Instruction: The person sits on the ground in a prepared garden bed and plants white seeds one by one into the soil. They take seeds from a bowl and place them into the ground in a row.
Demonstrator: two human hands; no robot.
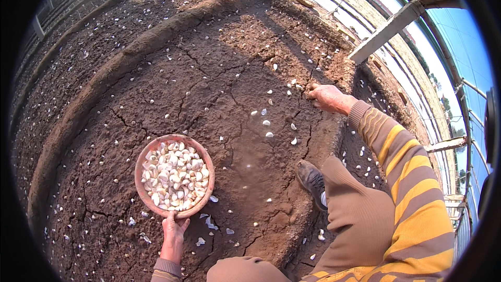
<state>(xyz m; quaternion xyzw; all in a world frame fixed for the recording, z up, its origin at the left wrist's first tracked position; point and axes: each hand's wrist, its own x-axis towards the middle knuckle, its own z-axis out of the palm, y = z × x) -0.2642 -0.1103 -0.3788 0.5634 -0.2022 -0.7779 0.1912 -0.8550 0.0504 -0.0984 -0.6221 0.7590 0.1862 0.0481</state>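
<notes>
My left hand [173,233] grips the near rim of a round reddish bowl [139,180], thumb on the rim. The bowl is full of peeled-looking garlic cloves [172,176]. Out to the right, my right hand [327,98] reaches down to the cracked brown soil [211,102], its fingertips at the ground beside several loose cloves. Whether those fingers hold a clove cannot be seen. More garlic cloves [269,134] lie scattered on the soil between the bowl and my right hand. Others, smaller in view, dot the bed in loose rows.
A raised soil ridge [98,82] curves along the left, with another clove-dotted bed beyond. My shoe [311,180] rests at the bed's right edge, by a lower furrow with cloves. A concrete post [385,31] and a curved frame stand at the right. Papery garlic skins [209,222] lie near the bowl.
</notes>
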